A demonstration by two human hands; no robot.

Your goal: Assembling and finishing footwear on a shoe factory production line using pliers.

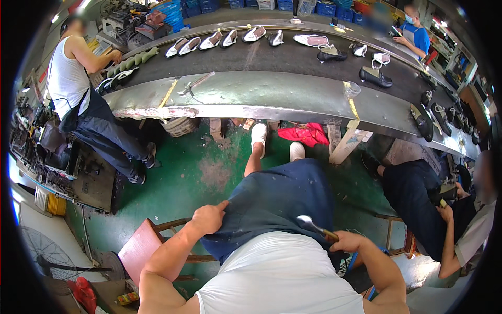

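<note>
A dark blue apron [277, 193] covers my lap. My left hand [210, 217] is closed at its left edge, with the fingers curled against the cloth. On the other side, my right hand [348, 242] grips the wooden handle of a tool with a shiny, rounded metal head [306, 220]. That head points up and left over the apron. The exact kind of tool cannot be made out. A hammer [194, 87] lies on the metal ledge [272, 86] ahead, away from both hands.
Behind the ledge, a dark conveyor belt [246, 60] carries several shoes [375, 77]. A person in a white vest [70, 63] stands left; another sits close at right [418, 204]. A red cloth [308, 134] lies under the ledge. A pink stool [144, 248] and fan [47, 254] stand left.
</note>
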